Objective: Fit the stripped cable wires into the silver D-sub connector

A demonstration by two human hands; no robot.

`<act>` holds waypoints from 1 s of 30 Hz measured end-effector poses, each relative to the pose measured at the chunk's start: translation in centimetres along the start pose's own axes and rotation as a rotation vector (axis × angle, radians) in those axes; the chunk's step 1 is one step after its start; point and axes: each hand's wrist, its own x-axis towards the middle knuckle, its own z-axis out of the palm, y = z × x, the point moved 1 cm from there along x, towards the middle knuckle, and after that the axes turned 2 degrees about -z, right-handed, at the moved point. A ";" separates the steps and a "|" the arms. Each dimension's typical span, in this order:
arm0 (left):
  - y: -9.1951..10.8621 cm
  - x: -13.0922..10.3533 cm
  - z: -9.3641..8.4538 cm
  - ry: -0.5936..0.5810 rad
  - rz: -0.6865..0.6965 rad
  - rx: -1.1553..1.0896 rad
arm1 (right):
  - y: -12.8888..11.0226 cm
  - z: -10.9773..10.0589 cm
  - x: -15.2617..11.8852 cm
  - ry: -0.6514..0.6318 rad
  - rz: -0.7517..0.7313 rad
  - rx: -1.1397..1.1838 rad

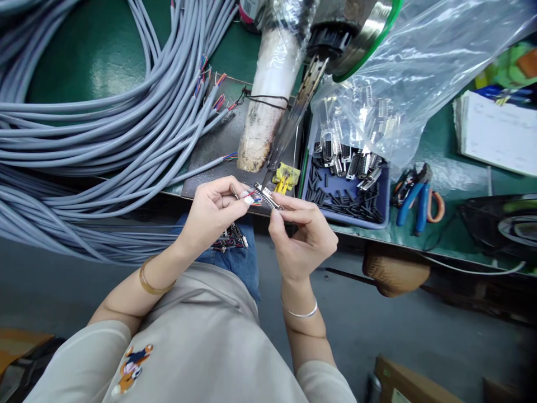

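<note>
Between thumb and fingers, my left hand pinches thin coloured wires, red, blue and orange ends among them. My right hand grips a metal multi-pin connector at its right end, tilted, with its row of pins toward the wires. Wire tips and pins lie very close; whether they touch I cannot make out. Just beyond the connector, the soldering iron slants down, its tip end hidden near my fingers. A small yellow piece sits beside it.
Bundled grey cables cover the bench's left. A blue tray holds connectors and short black tubes, partly under a plastic bag. Pliers lie right of it. A solder spool and a wrapped white tube stand behind my hands.
</note>
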 end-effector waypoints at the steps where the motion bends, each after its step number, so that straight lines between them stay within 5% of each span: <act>1: 0.0 0.0 0.1 0.002 0.010 0.004 | 0.0 0.0 0.1 0.003 -0.006 -0.008; 30: 0.5 0.1 0.0 -0.006 0.062 0.068 | -0.2 -0.1 1.1 -0.011 -0.091 -0.049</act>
